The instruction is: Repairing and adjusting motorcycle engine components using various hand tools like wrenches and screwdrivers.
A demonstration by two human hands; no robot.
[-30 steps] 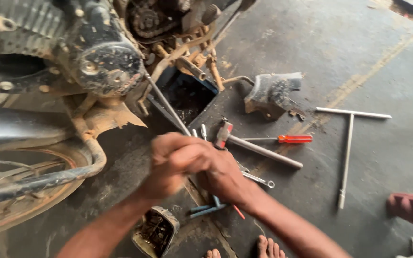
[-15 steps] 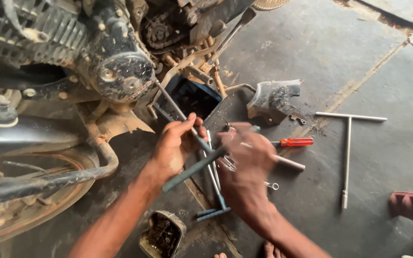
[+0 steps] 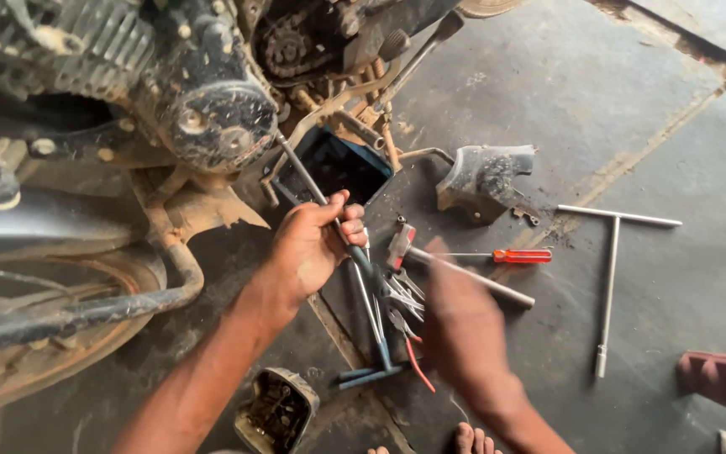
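- Left hand [image 3: 308,252]: grip wrapped round a long metal rod [image 3: 329,210], fingers closed on it just below the engine.
- Rod is tilted; its far end is seen running up-left to the motorcycle engine [image 3: 212,118], its near end passes down-right past the hand toward the tool pile.
- Right hand [image 3: 464,328]: blurred, held over the tool pile [image 3: 401,298] at centre; whether its grip is spread or pinching sth. cannot be told.
- Tool pile: several wrenches & pliers w/ red handles, lying on the floor [image 3: 649,109], near-right of the left hand.
- A blue T-handle wrench [image 3: 376,353] is laid just near of the pile, crossbar toward the near side.
- A hammer [image 3: 455,265] w/ metal shaft is laid just beside the pile, head to the left.
- A red-handled screwdriver [image 3: 518,256] is laid right of the hammer head, just far of its shaft.
- A silver T-handle wrench [image 3: 608,286] is laid well apart, to the right.
- A black oil tray [image 3: 338,164] is set under the engine, far of the left hand.
- A dirty engine cover [image 3: 485,176] is laid right of the tray.
- A small greasy part [image 3: 277,412] is laid at the near edge, beside the left forearm.
- Bare toes [image 3: 472,439] are seen at the near edge.
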